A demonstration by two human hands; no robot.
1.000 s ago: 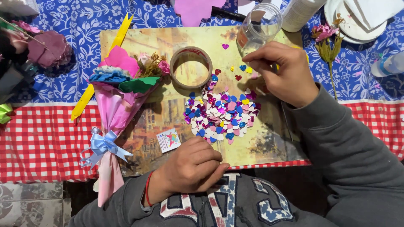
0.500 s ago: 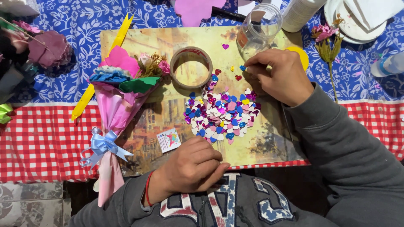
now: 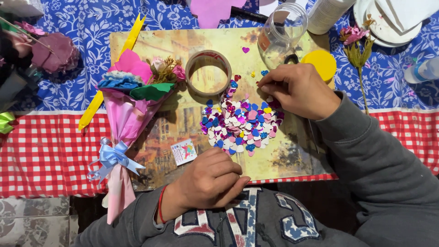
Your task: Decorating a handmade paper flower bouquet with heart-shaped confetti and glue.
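We are pinching a heart sequin from the pile (image 3: 240, 126) with our right hand (image 3: 299, 89), fingertips closed, while our left hand (image 3: 210, 180) is resting loosely curled, holding nothing visible.

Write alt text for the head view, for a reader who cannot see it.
A person's right hand pinches at the top edge of a pile of small coloured heart shapes on a picture board, while the left hand rests curled at the board's near edge. A paper bouquet and tape roll lie left of the pile.
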